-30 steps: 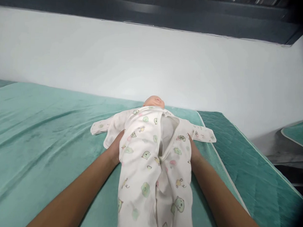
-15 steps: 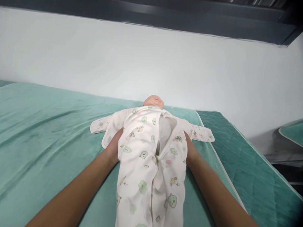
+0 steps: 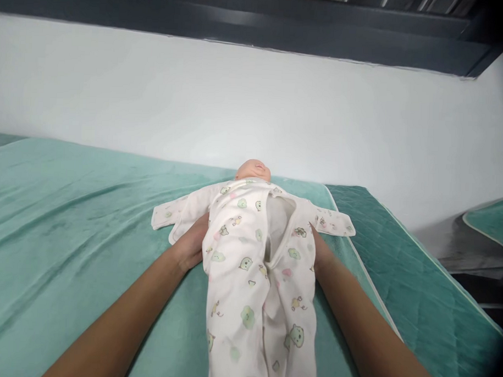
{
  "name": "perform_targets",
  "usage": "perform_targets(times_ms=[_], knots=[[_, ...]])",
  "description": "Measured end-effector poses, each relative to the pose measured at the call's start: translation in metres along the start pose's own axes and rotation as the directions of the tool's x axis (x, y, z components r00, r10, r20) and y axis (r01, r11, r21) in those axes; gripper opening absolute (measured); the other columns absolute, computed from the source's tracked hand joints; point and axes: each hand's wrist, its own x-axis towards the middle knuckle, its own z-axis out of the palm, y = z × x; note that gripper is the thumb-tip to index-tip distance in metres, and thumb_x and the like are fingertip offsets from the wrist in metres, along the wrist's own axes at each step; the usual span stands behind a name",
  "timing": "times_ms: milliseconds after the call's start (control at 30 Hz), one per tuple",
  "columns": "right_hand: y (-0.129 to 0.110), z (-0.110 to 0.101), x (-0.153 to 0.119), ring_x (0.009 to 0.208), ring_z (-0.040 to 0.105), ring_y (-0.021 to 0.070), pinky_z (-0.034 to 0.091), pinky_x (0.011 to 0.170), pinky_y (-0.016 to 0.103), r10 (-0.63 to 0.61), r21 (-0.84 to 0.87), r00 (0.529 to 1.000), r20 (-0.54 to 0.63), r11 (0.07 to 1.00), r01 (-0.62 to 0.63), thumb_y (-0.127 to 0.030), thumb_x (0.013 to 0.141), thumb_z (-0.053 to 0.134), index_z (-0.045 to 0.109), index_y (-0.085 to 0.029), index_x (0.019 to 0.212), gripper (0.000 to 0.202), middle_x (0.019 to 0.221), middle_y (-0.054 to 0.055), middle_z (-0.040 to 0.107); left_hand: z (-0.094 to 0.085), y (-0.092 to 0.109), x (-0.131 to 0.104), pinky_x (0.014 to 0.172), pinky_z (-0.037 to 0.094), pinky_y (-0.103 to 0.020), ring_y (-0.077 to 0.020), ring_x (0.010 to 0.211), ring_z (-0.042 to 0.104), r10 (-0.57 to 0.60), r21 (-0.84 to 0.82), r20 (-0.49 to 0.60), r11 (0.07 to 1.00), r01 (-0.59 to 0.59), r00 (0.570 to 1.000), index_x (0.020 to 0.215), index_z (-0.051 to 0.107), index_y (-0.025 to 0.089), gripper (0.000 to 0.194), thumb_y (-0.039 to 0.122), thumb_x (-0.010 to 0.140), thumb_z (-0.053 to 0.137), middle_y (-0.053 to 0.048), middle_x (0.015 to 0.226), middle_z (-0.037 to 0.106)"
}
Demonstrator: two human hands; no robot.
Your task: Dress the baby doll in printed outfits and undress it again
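A doll lies on its back with its head toward the wall, dressed in a white romper printed with green bears and clouds. The romper's front gapes at the chest, and its sleeves spread out to both sides. My left hand is at the romper's left side, its fingers hidden under or behind the cloth. On the other side my right hand reaches beneath the cloth near the right sleeve, and its fingers are hidden too.
A light green sheet with wrinkles covers the bed. To the right is a darker quilted green mat. Behind the bed rises a white wall, with a dark frame across the top.
The romper's lower part has shifted slightly to the right. More of my left hand shows beside it, and my right hand has moved a little to the right.
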Motion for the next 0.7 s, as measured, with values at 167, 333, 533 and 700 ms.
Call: perform_targets(times_ms=[167,333,533,700], knots=[[-0.004,0.000,-0.001,0.095,0.069,0.0321,0.053,0.090,0.046,0.065,0.076,0.997,0.041,0.995,-0.068,-0.051,0.061,0.077,0.077,-0.024,0.090,0.040,0.080,0.006,0.077,-0.001,0.002,-0.001,0.079,0.056,-0.034,-0.0292,0.095,0.070,-0.029,0.042,0.003,0.999,0.029,1.000,0.100,0.075,0.018,0.044,0.016,0.056,0.081,-0.008,0.089,0.077],[-0.013,0.004,-0.009,0.097,0.069,0.0320,0.054,0.090,0.042,-0.017,0.016,1.000,0.022,1.000,0.017,-0.049,0.061,0.075,0.077,-0.023,0.091,0.040,0.083,0.005,0.077,-0.008,-0.001,0.002,0.077,0.056,-0.033,-0.0289,0.093,0.070,0.005,0.053,0.021,0.999,-0.006,1.000,0.101,0.075,0.017,0.046,0.009,0.056,0.078,-0.008,0.092,0.077],[-0.006,0.001,-0.001,0.094,0.068,0.0286,0.053,0.088,0.036,-0.106,0.016,0.994,0.035,0.994,0.106,-0.047,0.066,0.071,0.076,-0.023,0.091,0.035,0.077,0.001,0.075,-0.004,-0.001,0.001,0.078,0.054,-0.029,-0.0254,0.100,0.068,0.072,0.085,0.055,0.993,-0.077,0.996,0.116,0.070,0.023,0.063,0.004,0.056,0.076,-0.006,0.110,0.074],[0.000,-0.003,0.007,0.086,0.069,0.0278,0.054,0.083,0.035,-0.090,0.059,0.996,0.007,0.994,0.089,-0.045,0.063,0.074,0.075,-0.023,0.076,0.026,0.061,-0.001,0.070,-0.002,-0.002,0.002,0.077,0.054,-0.029,-0.0244,0.095,0.069,0.066,0.121,0.029,0.990,-0.069,0.997,0.114,0.071,0.022,0.055,0.008,0.061,0.075,-0.006,0.101,0.076]])
